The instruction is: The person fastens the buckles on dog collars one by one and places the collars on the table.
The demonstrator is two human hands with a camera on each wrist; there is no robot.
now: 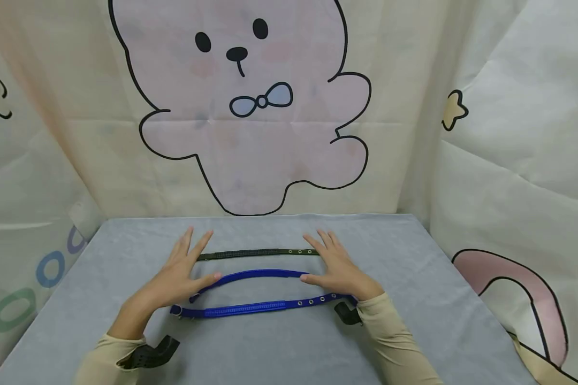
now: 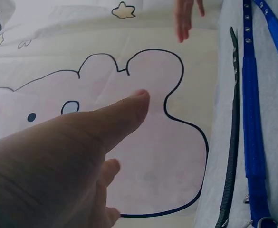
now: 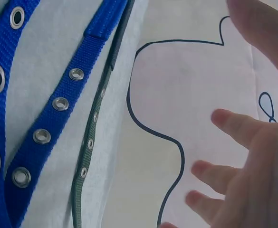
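Note:
Three pet collars lie crosswise on the table. The dark green collar point(image 1: 250, 253) is farthest back, a bowed blue collar point(image 1: 262, 273) is in the middle, and a straighter blue collar point(image 1: 250, 309) is nearest. Metal eyelets line their right parts; rings show at the near blue one's left end. My left hand point(image 1: 173, 280), fingers spread, is over the left ends and grips nothing. Over the right ends, my right hand point(image 1: 342, 272) is likewise spread and empty, covering part of the blue straps. In the right wrist view the blue eyelet straps point(image 3: 58, 107) converge at lower left.
A grey-blue cloth point(image 1: 270, 353) covers the table. Behind it hangs a cream curtain point(image 1: 395, 43) with a bear drawing, and printed fabric point(image 1: 520, 160) walls the right side. Black wrist mounts point(image 1: 151, 354) sit on both sleeves.

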